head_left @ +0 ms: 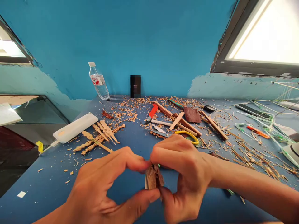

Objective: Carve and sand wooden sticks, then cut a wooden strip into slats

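Observation:
A small brown folded piece that looks like sandpaper (152, 178) is pinched between both hands at the front of the table. My left hand (109, 183) grips its left side, forefinger on top and thumb below. On its right side, my right hand (181, 174) closes forefinger and thumb around the darker half. The fingertips of both hands nearly meet, and part of the piece is hidden behind them. Beyond the hands lie yellow-handled scissors (190, 136), a red-handled utility knife (152, 112) and a flat brown sandpaper square (192, 115).
Carved wooden sticks (99, 140) lie at left near a white power strip (76, 127). A water bottle (99, 84) stands by the wall. Wood strips (215, 126), shavings (130, 107) and an orange-handled tool (258, 132) spread across the blue table (53, 183).

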### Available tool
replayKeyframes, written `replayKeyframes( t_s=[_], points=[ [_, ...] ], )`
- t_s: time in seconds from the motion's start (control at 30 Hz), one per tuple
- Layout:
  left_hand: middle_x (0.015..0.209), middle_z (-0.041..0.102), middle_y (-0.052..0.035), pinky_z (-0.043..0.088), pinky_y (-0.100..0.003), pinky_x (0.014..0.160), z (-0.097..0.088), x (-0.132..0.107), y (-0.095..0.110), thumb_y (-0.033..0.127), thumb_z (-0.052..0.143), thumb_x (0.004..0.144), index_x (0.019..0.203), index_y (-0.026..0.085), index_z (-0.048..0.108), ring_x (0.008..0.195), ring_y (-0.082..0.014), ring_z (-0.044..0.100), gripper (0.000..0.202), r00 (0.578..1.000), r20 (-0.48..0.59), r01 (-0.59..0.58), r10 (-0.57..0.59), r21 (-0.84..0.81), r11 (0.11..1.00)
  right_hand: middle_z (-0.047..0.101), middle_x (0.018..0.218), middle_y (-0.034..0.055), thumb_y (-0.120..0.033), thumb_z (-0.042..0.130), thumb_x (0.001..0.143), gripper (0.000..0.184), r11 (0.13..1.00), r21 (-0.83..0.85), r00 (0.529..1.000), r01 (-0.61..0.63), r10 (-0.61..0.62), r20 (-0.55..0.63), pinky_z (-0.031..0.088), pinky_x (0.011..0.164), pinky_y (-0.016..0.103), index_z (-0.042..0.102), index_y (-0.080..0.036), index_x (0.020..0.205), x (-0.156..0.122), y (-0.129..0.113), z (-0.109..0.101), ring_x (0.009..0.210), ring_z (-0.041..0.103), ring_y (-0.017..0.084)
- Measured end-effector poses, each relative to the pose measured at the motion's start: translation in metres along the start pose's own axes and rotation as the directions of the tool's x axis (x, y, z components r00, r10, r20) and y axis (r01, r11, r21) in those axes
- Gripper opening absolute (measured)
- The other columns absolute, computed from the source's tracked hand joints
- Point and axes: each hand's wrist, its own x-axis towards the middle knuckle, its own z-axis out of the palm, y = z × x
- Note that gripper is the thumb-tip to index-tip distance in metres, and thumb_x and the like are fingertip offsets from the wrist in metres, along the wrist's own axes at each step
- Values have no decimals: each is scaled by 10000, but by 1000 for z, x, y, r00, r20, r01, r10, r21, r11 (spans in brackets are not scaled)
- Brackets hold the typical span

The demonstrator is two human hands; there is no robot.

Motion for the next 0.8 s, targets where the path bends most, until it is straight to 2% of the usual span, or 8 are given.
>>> replayKeyframes(
  t_s=[0.1, 0.2, 0.3, 0.4, 0.57, 0.67, 0.73, 0.8],
  points=[
    [762, 770, 69, 651, -275, 509, -2, 12, 1, 533, 736, 877, 969, 386, 637, 638, -179, 764, 199, 995, -25, 96, -98, -62, 993, 440, 627, -91, -182, 479, 600, 198, 999, -51, 1000, -12, 12, -14, 260, 452, 210, 389, -234, 768, 8, -3, 6, 502, 315, 55],
    [762, 763, 74, 649, -266, 525, -2, 16, 1, 529, 746, 877, 939, 365, 652, 628, -164, 754, 198, 994, -1, 105, -105, -66, 992, 535, 639, -83, -168, 460, 612, 201, 997, -55, 999, -46, 45, -18, 307, 461, 195, 394, -241, 787, 11, -9, 7, 509, 392, 59],
    [762, 756, 55, 638, -264, 523, -1, 16, 2, 534, 723, 907, 934, 339, 656, 629, -159, 744, 208, 994, -49, 91, -94, -61, 994, 536, 630, -83, -173, 458, 618, 227, 995, -47, 996, -86, 88, 30, 336, 467, 206, 339, -262, 789, 13, -14, 3, 493, 391, 69],
    [784, 757, 42, 631, -250, 543, 0, 14, 6, 475, 721, 923, 961, 320, 655, 651, -143, 740, 173, 997, -48, 51, -53, -35, 998, 542, 650, -79, -161, 481, 631, 257, 993, -17, 986, -118, 119, 115, 347, 473, 212, 315, -271, 794, 14, -16, -3, 493, 413, 74],
    [747, 742, 27, 608, -285, 532, 3, 8, 11, 465, 691, 934, 929, 324, 674, 607, -150, 705, 142, 985, -164, 48, -53, -33, 998, 548, 665, -87, -142, 544, 653, 247, 992, -5, 967, -127, 125, 221, 315, 483, 214, 383, -257, 801, 15, -16, -12, 527, 394, 77],
    [833, 754, 30, 613, -269, 617, 2, 5, 7, 386, 759, 907, 1025, 307, 669, 704, -140, 730, 169, 997, -79, 13, -19, -78, 997, 545, 687, -80, -157, 600, 680, 193, 993, -17, 957, -114, 114, 265, 315, 499, 215, 478, -228, 812, 13, -16, -21, 548, 384, 73],
    [856, 748, 41, 605, -238, 647, 1, 4, 4, 411, 805, 881, 1034, 299, 665, 741, -126, 735, 236, 999, -28, 14, -18, -157, 988, 569, 739, -54, -190, 641, 756, 130, 995, -42, 944, -88, 97, 316, 342, 538, 222, 567, -196, 863, 10, -18, -28, 589, 419, 79],
    [856, 743, 51, 600, -209, 666, 1, 5, 4, 466, 822, 864, 1018, 299, 672, 760, -116, 741, 272, 999, -5, 33, -35, -224, 974, 605, 802, -23, -298, 696, 852, 174, 992, -54, 923, -113, 125, 365, 381, 589, 234, 642, -167, 953, 5, -23, -35, 636, 467, 91]
  ],
)
